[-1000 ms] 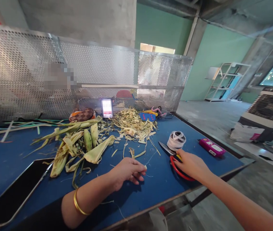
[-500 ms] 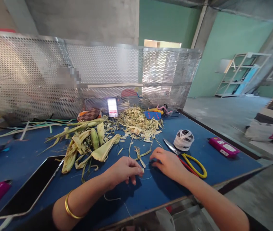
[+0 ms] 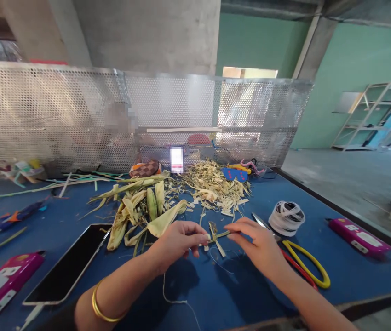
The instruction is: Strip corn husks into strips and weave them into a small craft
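My left hand (image 3: pixel 183 239) pinches one end of a narrow corn husk strip (image 3: pixel 219 235) between thumb and fingertips. The strip's other end is pinched by my right hand (image 3: pixel 250 236), so it spans the short gap between them. Below it a pale husk piece (image 3: pixel 221 248) shows, and a thin looped thread (image 3: pixel 221 264) curves close by. Another white thread (image 3: pixel 173 301) trails over the blue table (image 3: pixel 250 294) beneath my left wrist. Scissors (image 3: pixel 307 266) with one red and one yellow handle lie beside my right forearm.
Whole corn husks (image 3: pixel 152 204) and a heap of husk scraps (image 3: pixel 212 188) lie ahead. A roll of white ribbon (image 3: pixel 287 218) and a magenta device (image 3: pixel 359 236) are at right. At left lie a charging phone (image 3: pixel 67 264) and another magenta device (image 3: pixel 16 280). A perforated metal screen (image 3: pixel 178 101) stands behind.
My right hand has taken hold of the husk strip's free end, where before it rested low near the table. The view has turned slightly left.
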Action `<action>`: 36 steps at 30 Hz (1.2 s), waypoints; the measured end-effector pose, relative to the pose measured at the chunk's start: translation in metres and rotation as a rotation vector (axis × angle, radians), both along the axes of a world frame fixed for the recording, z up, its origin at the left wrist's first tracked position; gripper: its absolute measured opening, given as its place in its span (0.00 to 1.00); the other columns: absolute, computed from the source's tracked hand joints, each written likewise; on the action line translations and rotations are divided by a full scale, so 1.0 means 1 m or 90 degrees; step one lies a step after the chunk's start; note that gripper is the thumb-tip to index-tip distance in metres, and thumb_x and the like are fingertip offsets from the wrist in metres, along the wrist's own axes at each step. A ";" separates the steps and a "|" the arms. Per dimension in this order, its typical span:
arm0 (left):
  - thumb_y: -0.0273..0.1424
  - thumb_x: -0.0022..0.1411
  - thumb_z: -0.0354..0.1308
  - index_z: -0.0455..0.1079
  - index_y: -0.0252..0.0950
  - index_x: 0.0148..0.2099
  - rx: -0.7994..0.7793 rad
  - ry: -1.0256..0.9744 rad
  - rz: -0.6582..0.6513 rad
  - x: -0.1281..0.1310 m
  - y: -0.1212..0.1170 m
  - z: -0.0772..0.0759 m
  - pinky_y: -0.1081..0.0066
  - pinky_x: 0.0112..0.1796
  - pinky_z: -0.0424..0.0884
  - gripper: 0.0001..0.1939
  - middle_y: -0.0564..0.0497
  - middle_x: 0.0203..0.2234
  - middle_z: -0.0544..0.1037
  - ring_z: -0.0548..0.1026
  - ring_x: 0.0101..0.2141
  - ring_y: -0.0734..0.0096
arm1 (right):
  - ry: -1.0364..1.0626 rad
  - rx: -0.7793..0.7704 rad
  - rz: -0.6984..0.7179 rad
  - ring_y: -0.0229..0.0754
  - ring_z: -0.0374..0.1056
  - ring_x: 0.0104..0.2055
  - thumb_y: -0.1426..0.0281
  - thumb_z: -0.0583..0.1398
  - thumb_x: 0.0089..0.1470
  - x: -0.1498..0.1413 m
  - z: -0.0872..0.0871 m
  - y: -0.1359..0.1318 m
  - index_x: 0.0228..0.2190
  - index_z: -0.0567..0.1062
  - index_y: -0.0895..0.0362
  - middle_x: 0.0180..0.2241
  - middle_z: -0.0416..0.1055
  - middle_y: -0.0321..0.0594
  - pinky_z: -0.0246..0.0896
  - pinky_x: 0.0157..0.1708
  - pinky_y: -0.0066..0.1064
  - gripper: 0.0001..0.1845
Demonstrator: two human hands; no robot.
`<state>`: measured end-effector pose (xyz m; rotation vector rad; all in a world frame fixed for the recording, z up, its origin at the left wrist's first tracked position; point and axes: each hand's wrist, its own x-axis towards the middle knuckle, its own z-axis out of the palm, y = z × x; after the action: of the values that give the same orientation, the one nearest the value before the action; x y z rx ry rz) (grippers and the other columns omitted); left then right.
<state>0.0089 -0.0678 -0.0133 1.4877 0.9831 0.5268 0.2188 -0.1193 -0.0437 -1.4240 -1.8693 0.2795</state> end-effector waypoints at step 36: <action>0.32 0.58 0.55 0.69 0.34 0.30 -0.124 -0.249 0.180 0.017 0.064 0.011 0.78 0.25 0.63 0.07 0.56 0.18 0.66 0.65 0.20 0.80 | 0.522 0.111 -0.086 0.41 0.67 0.33 0.63 0.61 0.46 -0.008 0.050 0.065 0.26 0.74 0.56 0.25 0.73 0.35 0.60 0.40 0.32 0.09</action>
<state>0.0261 -0.0043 -0.0024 1.0257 0.9067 0.8639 0.2111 -0.0547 0.0068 -1.0743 -1.0926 0.5251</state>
